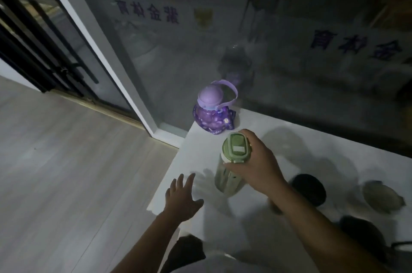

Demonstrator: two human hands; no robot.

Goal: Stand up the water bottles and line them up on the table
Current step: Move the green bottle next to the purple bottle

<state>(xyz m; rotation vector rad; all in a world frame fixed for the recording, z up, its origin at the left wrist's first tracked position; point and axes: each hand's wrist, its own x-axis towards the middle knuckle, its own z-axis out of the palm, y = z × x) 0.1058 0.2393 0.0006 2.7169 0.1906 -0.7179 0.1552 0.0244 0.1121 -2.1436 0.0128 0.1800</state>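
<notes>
A green bottle (225, 174) with a green lid stands upright near the left edge of the white table (289, 145). My right hand (256, 161) is closed around its top from the right. My left hand (181, 199) hovers with fingers spread just left of the bottle, over the table's left edge, holding nothing. A purple bottle (210, 112) with a lilac cap and carry strap stands upright at the table's far left corner, against the glass wall.
A dark round-topped object (308, 189) and a grey-lidded one (382, 198) sit on the table to the right; another dark object (356, 230) lies nearer me. A glass wall (223, 38) runs behind the table. Wooden floor (66, 161) lies to the left.
</notes>
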